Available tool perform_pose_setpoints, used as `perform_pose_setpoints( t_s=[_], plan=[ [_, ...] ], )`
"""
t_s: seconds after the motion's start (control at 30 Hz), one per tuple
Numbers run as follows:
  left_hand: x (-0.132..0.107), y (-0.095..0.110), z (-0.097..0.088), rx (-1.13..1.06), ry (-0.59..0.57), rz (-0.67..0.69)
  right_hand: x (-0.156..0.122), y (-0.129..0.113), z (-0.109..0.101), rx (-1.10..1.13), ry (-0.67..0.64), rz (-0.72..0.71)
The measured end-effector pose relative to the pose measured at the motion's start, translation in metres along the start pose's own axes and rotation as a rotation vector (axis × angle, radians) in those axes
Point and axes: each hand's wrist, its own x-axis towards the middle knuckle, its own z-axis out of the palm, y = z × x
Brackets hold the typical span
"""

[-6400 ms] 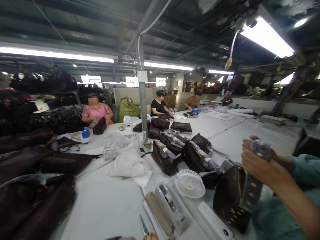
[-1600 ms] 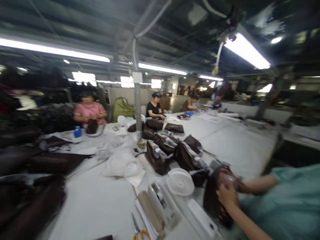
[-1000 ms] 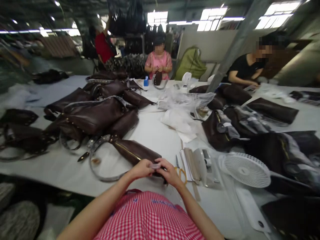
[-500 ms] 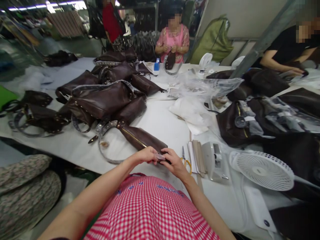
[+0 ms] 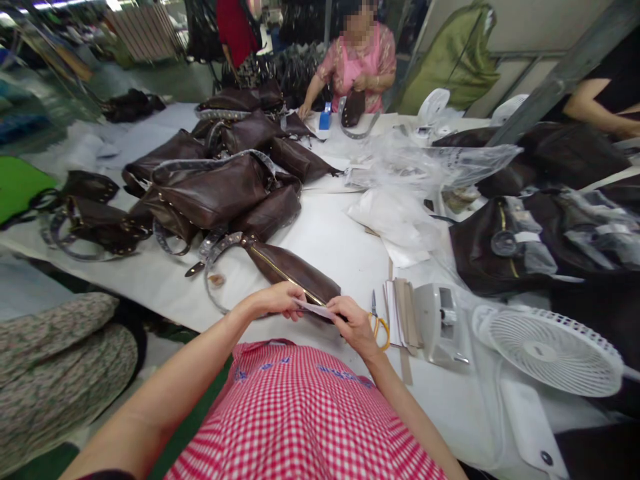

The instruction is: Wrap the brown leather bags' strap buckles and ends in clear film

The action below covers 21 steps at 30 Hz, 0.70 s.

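A pale, thin strip (image 5: 316, 309), of a kind I cannot make out, stretches between my two hands. My left hand (image 5: 285, 299) pinches its left end, and my right hand (image 5: 354, 321) is closed on the right end. Just beyond them lies a dark brown leather handbag (image 5: 295, 272) with a gold zipper facing up and a plastic-wrapped strap (image 5: 213, 283) looping out to the left. Close to my right hand are yellow-handled scissors (image 5: 381, 328).
Brown leather bags (image 5: 210, 193) are piled at the left and back. On the right are stacked cards (image 5: 400, 313), a tape dispenser (image 5: 440, 320), a white fan (image 5: 553, 350) and clear plastic bags (image 5: 400, 220). A co-worker (image 5: 363, 67) in a pink apron sits opposite.
My hands have drawn apart, and the pale strip now shows at full length between them. Across the table, the co-worker's arm has reached out onto the tabletop. My view has shifted slightly.
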Motion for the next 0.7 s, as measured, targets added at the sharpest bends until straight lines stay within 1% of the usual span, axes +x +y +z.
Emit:
perform_pose_setpoints(
  t_s=[0.07,0.1,0.13,0.17,0.23,0.3,0.33,0.4,0.47,0.57,0.7],
  plan=[
    [-0.007,0.005,-0.009,0.063,-0.137,0.095,0.000,0.000,0.001,0.002,-0.008,-0.020],
    [-0.008,0.008,-0.011,0.056,-0.218,0.135,0.000,0.000,0.001,-0.002,-0.011,-0.030],
    [-0.008,0.011,-0.013,0.024,-0.281,0.147,-0.001,0.000,0.002,-0.006,-0.016,-0.040],
    [-0.005,0.014,-0.013,-0.016,-0.312,0.120,-0.001,0.001,0.002,-0.011,-0.022,-0.048],
    [0.005,0.019,-0.007,-0.033,-0.284,-0.003,-0.002,0.001,0.002,-0.021,-0.032,-0.058],
    [0.020,0.022,0.004,0.029,-0.218,-0.115,-0.003,0.002,0.002,-0.026,-0.037,-0.066],
    [0.027,0.023,0.010,0.064,-0.195,-0.143,-0.003,0.003,0.002,-0.028,-0.036,-0.069],
    [0.037,0.025,0.020,0.118,-0.154,-0.137,-0.004,0.004,0.002,-0.031,-0.029,-0.077],
    [0.042,0.026,0.026,0.148,-0.112,-0.119,-0.004,0.005,0.002,-0.038,-0.022,-0.082],
    [0.042,0.031,0.029,0.217,-0.065,-0.103,-0.003,0.003,-0.001,-0.049,-0.027,-0.078],
    [0.039,0.038,0.029,0.322,-0.028,-0.079,0.001,-0.005,-0.011,-0.051,-0.102,-0.036]
  ],
)
